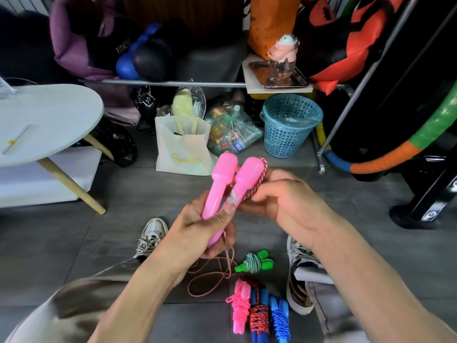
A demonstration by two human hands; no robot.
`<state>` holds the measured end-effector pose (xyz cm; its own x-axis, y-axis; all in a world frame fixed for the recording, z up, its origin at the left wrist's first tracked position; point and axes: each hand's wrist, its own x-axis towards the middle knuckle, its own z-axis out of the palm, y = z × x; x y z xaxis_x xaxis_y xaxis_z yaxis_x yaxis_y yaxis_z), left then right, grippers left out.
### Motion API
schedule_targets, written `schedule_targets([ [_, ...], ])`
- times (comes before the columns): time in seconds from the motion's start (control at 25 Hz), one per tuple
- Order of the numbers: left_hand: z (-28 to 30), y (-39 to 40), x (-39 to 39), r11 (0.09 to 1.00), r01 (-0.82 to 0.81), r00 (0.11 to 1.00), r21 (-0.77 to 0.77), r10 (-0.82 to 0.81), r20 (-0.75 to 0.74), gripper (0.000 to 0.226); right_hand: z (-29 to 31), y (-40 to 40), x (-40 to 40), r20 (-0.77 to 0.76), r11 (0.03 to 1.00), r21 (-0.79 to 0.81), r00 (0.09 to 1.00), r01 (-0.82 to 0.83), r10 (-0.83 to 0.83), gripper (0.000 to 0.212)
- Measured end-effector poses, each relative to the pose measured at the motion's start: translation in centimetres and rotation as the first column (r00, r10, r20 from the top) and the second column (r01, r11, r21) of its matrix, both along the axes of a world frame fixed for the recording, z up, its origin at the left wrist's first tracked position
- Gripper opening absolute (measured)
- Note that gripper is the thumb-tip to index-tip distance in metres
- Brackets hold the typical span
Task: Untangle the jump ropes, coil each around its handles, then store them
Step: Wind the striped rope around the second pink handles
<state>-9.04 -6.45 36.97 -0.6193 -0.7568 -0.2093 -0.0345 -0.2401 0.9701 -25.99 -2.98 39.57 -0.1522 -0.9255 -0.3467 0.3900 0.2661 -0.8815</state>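
Head view: the left hand [197,226] is gripping the two pink handles [223,186] side by side, thumb pressing across them, the grip closed tight around both. The right hand [282,194], just right of the handles, is pinching the red-and-white rope [257,184] looping over the right handle's top. The rest of that rope is trailing down to the floor [99,243] below the handles. Further below the handles, four coiled ropes are lying: a green one [253,263], a pink one [238,305], a red-wrapped one [258,318] and a blue one [279,318].
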Motion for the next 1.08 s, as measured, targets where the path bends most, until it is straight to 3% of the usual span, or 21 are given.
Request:
schedule_targets([
  [0.36, 0.4, -0.2, 0.7, 0.995, 0.032, 0.999, 0.091, -0.031, -0.012, 0.022, -0.6, 0.0, 1.1, -0.424, 0.996, 0.084, 0.906, 0.042, -0.002, 0.023],
  [0.48, 0.3, -0.1, 0.8, 0.991, 0.05, 0.999, 0.122, -0.048, -0.027, 0.027, -0.5, -0.2, 1.6, -0.368, 0.992, 0.109, 0.93, 0.058, -0.014, 0.018],
  [0.6, 0.3, -0.2, 1.0, 0.989, 0.038, 0.997, 0.141, -0.028, -0.071, 0.024, -0.3, -0.3, 1.8, -0.336, 0.987, 0.152, 0.937, -0.047, 0.096, 0.009],
  [0.76, 0.8, -0.5, 1.3, 0.974, -0.062, 0.989, 0.217, 0.089, -0.118, 0.021, 0.0, -0.3, 1.5, -0.353, 0.969, 0.199, 0.911, -0.148, 0.212, 0.032],
  [0.88, 0.8, -1.2, 1.5, 0.945, -0.182, 0.973, 0.272, 0.213, -0.092, 0.019, 0.5, 0.2, -0.4, -0.527, 0.967, 0.16, 0.811, -0.199, 0.255, 0.027],
  [0.96, 0.5, -1.1, 1.4, 0.952, -0.2, 0.978, 0.232, 0.207, -0.009, 0.01, 0.8, 0.9, -1.8, -0.702, 0.958, 0.099, 0.663, -0.27, 0.259, 0.012],
  [1.08, -0.5, -0.2, 1.0, 0.997, -0.045, 0.969, -0.058, 0.058, 0.242, 0.02, 1.4, 1.5, -2.8, -0.809, 0.918, 0.023, 0.532, -0.396, 0.25, 0.009],
])
